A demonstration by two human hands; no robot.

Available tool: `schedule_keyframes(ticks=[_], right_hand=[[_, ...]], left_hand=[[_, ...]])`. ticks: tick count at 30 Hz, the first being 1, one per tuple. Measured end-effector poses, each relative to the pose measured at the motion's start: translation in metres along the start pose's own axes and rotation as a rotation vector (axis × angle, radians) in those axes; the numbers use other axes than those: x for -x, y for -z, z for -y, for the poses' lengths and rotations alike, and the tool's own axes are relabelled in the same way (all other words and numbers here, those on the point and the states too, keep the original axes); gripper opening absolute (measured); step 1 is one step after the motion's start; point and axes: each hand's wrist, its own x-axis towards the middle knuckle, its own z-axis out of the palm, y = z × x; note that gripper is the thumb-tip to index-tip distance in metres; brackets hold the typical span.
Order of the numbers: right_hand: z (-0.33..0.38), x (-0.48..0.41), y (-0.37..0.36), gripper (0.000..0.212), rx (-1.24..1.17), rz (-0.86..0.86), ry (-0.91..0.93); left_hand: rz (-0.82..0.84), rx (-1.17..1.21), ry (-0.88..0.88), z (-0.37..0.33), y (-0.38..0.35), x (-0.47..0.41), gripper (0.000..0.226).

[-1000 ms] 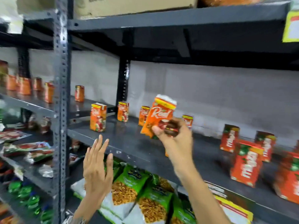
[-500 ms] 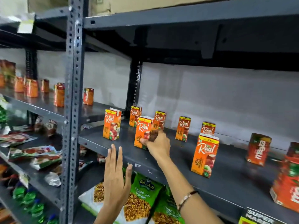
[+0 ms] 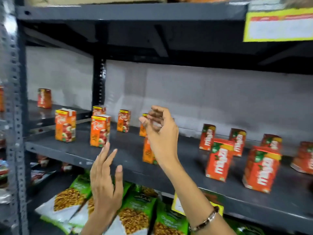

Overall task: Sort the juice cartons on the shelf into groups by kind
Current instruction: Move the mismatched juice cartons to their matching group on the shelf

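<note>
I read "Real" in white script on the orange cartons grouped at the left of the dark grey shelf; five or six of them stand upright, well spaced, and one more orange carton sits partly hidden behind my right hand. The red cartons cluster at the right of the same shelf, upright, with white lettering running sideways that I think says "Maaza", though the blur makes it hard to be sure. My right hand is raised in front of the shelf with fingers loosely curled and nothing in it, not touching any carton. My left hand is lower, just before the shelf's front edge, palm flat and fingers spread, also empty. A beaded bracelet circles my right wrist. On the level below lie green snack bags; their print is too smeared to read. A yellow price label hangs from the shelf above at upper right, its text illegible. A perforated steel upright frames the left side, and a pale grey wall backs the unit
</note>
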Motion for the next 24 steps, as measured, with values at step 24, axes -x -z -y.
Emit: schedule_keyframes(ticks=[24], right_hand=[[-0.068, 0.080, 0.433, 0.073, 0.495, -0.502, -0.691]], left_hand=[[0.337, 0.008, -0.656, -0.231, -0.180, 0.144, 0.036]])
